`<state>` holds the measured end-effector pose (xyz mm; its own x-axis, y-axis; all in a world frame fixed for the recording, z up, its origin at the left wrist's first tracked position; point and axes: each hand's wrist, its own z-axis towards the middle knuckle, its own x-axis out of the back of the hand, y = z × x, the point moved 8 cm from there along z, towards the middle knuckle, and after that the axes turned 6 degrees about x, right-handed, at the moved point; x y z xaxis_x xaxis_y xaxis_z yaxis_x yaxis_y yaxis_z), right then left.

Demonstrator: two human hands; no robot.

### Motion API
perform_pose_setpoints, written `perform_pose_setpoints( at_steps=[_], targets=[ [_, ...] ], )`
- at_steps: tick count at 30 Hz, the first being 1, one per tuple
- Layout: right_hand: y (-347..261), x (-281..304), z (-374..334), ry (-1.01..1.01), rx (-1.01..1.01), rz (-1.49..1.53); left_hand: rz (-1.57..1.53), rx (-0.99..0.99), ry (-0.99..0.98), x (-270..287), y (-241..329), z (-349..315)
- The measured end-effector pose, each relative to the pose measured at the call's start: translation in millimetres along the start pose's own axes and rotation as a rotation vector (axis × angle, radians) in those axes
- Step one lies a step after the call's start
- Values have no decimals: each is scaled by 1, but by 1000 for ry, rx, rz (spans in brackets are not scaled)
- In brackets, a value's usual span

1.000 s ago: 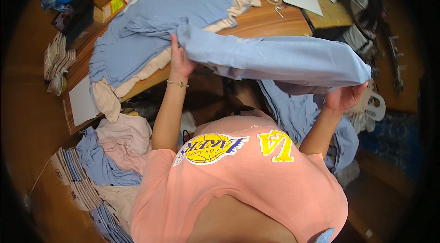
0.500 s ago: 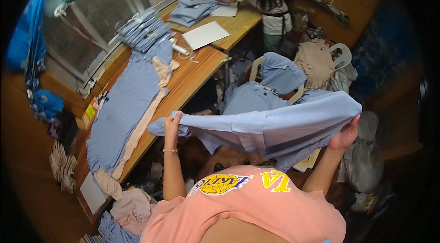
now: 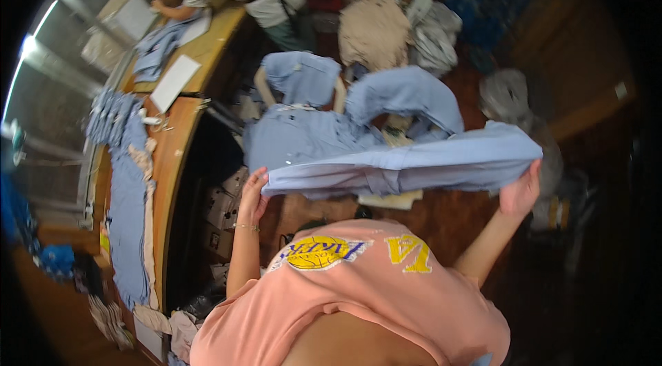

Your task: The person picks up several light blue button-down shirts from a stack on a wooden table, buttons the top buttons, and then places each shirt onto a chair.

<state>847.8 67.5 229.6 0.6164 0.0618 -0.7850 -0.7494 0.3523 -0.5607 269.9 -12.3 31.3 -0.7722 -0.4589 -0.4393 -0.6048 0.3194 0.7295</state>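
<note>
A light blue garment point(image 3: 414, 162) is stretched sideways between my two hands in front of my body. Its left end is gripped by my left hand point(image 3: 253, 197), with the fingers closed on the cloth. My right hand point(image 3: 520, 192) grips the other end, its fingers partly hidden by the fabric. Folds sag along the middle of the cloth. Just beyond it, more light blue garments point(image 3: 296, 133) lie in a heap, and another blue garment point(image 3: 407, 93) is draped beside them.
To the left, a long wooden table point(image 3: 181, 152) carries a row of blue garments point(image 3: 129, 228) and a white sheet point(image 3: 174, 83). A co-worker point(image 3: 265, 4) bends over its far end. A beige cloth bundle point(image 3: 374, 28) and grey plastic bags point(image 3: 507, 97) stand farther right.
My view has turned to the right, so the table now sits farther left. The garment stays in both hands and is held straighter; the blue heap beyond shows more fully.
</note>
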Motion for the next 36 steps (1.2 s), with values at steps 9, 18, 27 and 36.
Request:
perform_pose_setpoints(
  at_steps=[9,18,27,36],
  targets=[
    [-51,100,85,274,34,-296,215,-55,-293,-185,12,65],
    [-87,74,334,182,85,-691,56,-708,-467,-400,244,164],
    [-98,156,362,232,50,-1167,399,-871,-262,-390,200,188],
    [114,401,167,405,-647,-1213,582,-289,7,-171,-119,269]
  ],
)
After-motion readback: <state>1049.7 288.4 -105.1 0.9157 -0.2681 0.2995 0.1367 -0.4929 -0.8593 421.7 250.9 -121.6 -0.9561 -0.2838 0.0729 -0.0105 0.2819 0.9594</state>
